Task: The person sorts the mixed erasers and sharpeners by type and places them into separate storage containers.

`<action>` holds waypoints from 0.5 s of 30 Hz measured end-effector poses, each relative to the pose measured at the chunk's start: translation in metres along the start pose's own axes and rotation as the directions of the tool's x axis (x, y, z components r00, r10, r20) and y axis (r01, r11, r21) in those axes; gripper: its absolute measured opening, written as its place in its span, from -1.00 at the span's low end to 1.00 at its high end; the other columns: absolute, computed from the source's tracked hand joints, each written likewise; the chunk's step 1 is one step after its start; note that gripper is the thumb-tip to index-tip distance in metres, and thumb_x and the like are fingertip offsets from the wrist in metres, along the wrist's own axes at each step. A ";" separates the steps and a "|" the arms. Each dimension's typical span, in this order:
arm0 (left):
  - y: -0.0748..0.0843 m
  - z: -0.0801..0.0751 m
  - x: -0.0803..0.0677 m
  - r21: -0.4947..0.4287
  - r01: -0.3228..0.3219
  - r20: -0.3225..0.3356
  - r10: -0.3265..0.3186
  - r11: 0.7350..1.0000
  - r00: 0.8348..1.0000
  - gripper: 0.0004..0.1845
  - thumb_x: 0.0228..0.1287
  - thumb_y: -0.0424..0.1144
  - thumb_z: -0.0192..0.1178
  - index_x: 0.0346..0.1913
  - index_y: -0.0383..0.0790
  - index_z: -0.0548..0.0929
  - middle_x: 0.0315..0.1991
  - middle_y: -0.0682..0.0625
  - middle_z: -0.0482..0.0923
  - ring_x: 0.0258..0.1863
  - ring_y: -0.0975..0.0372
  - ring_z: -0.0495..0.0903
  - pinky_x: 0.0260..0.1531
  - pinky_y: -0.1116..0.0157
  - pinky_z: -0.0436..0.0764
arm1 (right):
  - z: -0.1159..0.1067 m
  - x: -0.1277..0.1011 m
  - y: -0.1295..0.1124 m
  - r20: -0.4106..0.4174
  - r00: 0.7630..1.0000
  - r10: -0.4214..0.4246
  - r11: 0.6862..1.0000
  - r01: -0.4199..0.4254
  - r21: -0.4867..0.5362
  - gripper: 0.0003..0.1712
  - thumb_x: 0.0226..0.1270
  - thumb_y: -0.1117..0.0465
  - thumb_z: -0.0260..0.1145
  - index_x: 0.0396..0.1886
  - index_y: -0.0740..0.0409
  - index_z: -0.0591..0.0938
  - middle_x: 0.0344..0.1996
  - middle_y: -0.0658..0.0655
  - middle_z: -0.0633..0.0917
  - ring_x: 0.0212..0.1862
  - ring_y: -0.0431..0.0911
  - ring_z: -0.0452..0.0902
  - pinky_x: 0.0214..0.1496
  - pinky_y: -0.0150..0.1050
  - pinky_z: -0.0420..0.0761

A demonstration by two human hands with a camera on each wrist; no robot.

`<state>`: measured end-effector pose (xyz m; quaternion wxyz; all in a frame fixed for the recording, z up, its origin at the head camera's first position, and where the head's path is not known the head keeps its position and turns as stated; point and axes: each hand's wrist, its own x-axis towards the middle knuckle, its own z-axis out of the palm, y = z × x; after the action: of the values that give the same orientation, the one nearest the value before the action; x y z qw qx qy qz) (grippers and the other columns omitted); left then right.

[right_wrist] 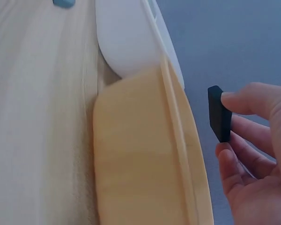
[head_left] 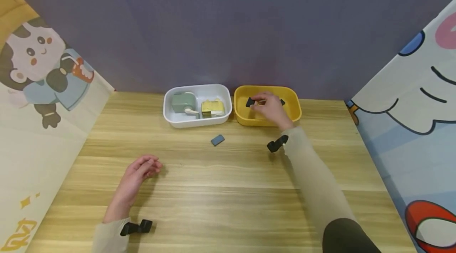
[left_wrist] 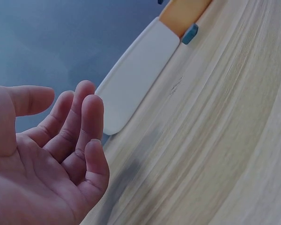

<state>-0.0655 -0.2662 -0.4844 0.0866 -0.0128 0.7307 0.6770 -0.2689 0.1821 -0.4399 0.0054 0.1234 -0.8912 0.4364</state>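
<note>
My right hand (head_left: 269, 107) reaches over the yellow tray (head_left: 293, 102) and pinches a small black block (head_left: 251, 102) between thumb and fingers; the right wrist view shows the black block (right_wrist: 218, 114) held above the yellow tray's rim (right_wrist: 178, 140). Another dark piece (head_left: 282, 102) peeks out in the tray behind the hand. My left hand (head_left: 139, 172) rests on the wooden table (head_left: 228, 189), palm sideways, fingers relaxed and empty; the left wrist view shows its fingers (left_wrist: 79, 126) holding nothing. A small blue-grey block (head_left: 217, 140) lies on the table in front of the trays.
A white tray (head_left: 169, 106) left of the yellow one holds a grey-green object (head_left: 183, 102) and a yellow object (head_left: 212, 107). Cartoon-printed panels stand at the left (head_left: 42, 86) and right (head_left: 409, 98); a purple wall closes the back.
</note>
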 end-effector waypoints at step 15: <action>0.001 0.002 0.000 -0.010 -0.011 0.005 0.011 1.000 1.000 -0.50 0.60 -0.09 -0.05 0.13 -0.60 0.40 -0.16 0.05 0.67 -0.19 0.25 0.64 -0.15 0.33 0.58 | -0.026 0.052 -0.010 0.118 0.989 0.093 0.990 -0.079 -0.116 -0.59 0.29 0.15 0.42 0.11 0.18 0.69 0.05 0.19 0.61 0.09 0.07 0.49 0.16 -0.03 0.48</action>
<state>-0.0655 -0.2646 -0.4833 0.0846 -0.0076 0.7272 0.6811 -0.3195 0.1851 -0.4103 -0.0617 0.1111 -0.9173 0.3775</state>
